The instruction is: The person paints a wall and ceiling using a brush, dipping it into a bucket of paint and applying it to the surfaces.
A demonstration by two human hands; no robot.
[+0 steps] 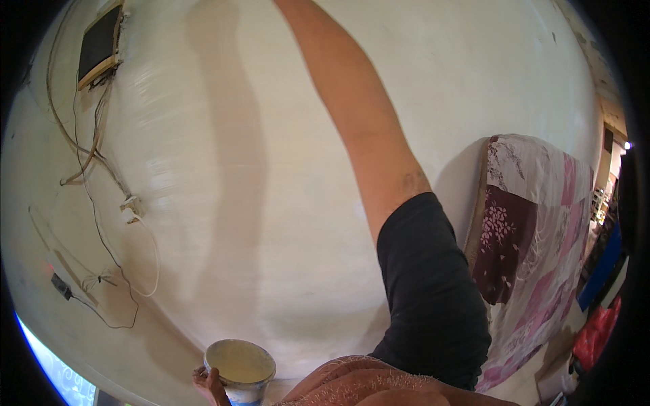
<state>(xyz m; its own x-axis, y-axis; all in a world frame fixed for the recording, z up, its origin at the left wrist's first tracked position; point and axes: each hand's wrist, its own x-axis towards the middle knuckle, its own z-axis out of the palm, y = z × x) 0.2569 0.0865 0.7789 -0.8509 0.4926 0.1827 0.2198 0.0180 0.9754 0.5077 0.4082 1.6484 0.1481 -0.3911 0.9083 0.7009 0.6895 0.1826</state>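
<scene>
My left hand [208, 384] grips a small round pot [240, 369] of pale cream paint at the bottom of the view, fingers wrapped around its left side. My right arm [359, 122], in a black short sleeve, reaches up along the cream wall [271, 203] and leaves the frame at the top. My right hand is out of view, so what it holds is hidden.
A dark switch box [100, 44] is mounted at the wall's upper left, with loose cables [101, 203] trailing down to a white plug and a small black adapter. A board draped in pink and maroon floral cloth [528, 243] leans at the right. Red and blue items lie beyond it.
</scene>
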